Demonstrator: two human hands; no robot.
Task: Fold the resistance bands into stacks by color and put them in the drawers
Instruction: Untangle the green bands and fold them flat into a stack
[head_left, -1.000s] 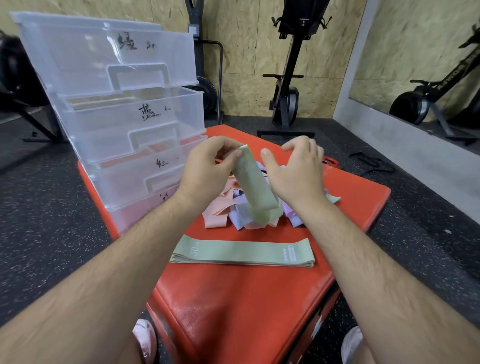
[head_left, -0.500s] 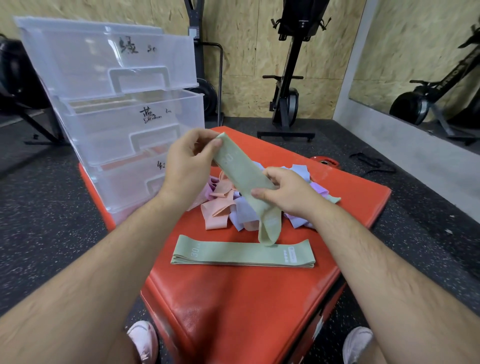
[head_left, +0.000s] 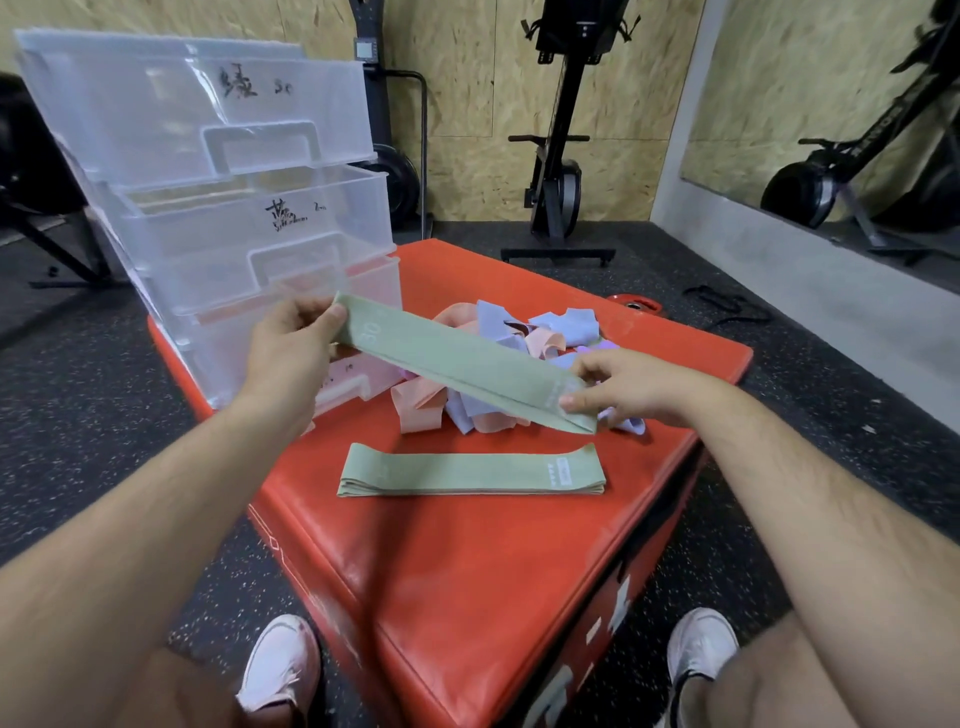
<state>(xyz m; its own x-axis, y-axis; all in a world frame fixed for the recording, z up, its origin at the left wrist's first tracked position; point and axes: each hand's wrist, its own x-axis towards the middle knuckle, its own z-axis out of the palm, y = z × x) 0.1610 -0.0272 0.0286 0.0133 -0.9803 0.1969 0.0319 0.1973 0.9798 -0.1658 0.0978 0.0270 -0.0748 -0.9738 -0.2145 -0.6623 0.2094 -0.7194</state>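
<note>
- The green stack (head_left: 470, 470) lies flat on the near part of the red padded box (head_left: 467, 597). It is in the same place as a second ago, so nothing has been added to it yet.
- Just above and behind it, the held green band (head_left: 457, 364) is now drawn out flat and nearly level. A second ago it hung almost upright, with both hands close together at its top.
- The left hand (head_left: 288, 353) pinches the end marked "30", as it did before. The right hand (head_left: 628, 387) has slid from the top, past the middle half a second ago, and now pinches the labelled end.
- My reading is that the band is smoothed and lined up with the stack, ready to be laid on it; the green sorting is only partly done.
- Behind the hands, the loose pile of pink and lilac bands (head_left: 540, 338) is unsorted and looks unchanged.
- At the far left, the clear drawers (head_left: 249, 218) stand on the box, untouched by either hand.
</note>
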